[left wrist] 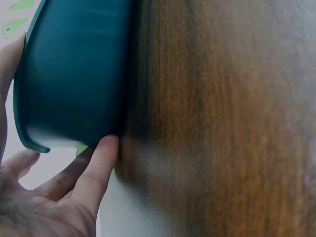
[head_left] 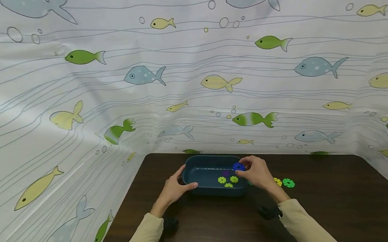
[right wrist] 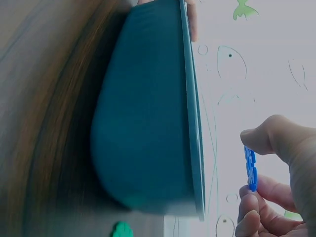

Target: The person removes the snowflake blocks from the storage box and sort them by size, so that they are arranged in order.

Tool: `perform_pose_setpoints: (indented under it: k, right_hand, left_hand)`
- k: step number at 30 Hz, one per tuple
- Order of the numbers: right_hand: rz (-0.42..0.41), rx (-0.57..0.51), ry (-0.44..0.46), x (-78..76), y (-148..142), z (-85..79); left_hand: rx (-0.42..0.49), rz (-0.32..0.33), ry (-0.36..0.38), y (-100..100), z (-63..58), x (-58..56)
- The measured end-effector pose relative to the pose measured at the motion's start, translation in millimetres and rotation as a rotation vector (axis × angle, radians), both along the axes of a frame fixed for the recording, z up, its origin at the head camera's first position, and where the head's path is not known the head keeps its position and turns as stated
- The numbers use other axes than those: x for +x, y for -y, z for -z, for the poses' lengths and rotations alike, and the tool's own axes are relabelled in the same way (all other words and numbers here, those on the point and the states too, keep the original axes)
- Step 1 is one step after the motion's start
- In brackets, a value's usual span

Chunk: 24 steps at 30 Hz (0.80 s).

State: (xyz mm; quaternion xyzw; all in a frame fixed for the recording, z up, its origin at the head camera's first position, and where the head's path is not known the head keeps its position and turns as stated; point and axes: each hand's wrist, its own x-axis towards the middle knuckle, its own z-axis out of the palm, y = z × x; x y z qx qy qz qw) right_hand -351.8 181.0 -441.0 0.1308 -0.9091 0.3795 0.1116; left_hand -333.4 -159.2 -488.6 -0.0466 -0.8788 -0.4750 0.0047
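Note:
A dark teal plastic basin (head_left: 201, 174) stands on the table. My left hand (head_left: 172, 189) holds its left end, thumb over the near rim; in the left wrist view the fingers bear against the end wall of the basin (left wrist: 74, 79). Above the basin's right end, my right hand (head_left: 258, 172) pinches a blue snowflake disc (head_left: 238, 166) between thumb and fingers. The right wrist view shows this blue disc (right wrist: 251, 169) edge-on, apart from the rim. Inside the basin lie several yellow-green snowflake discs (head_left: 222, 180) and a purple disc (head_left: 226, 173).
Right of the basin, a yellow disc (head_left: 278, 181) and a green disc (head_left: 288, 183) lie on the dark wooden table (head_left: 213, 230), partly near my right wrist. Another green disc (right wrist: 122, 230) lies close to the basin's end. A fish-patterned sheet (head_left: 187, 58) hangs behind and at the sides.

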Motion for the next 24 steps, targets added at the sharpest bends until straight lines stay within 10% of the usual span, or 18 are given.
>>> perform_pose_setpoints:
  k: [24]
  right_hand:
    - [0.155,0.018,-0.004,23.0,-100.0,18.5]
  left_hand:
    - [-0.016,0.012,-0.001,1.4,0.0,-0.2]
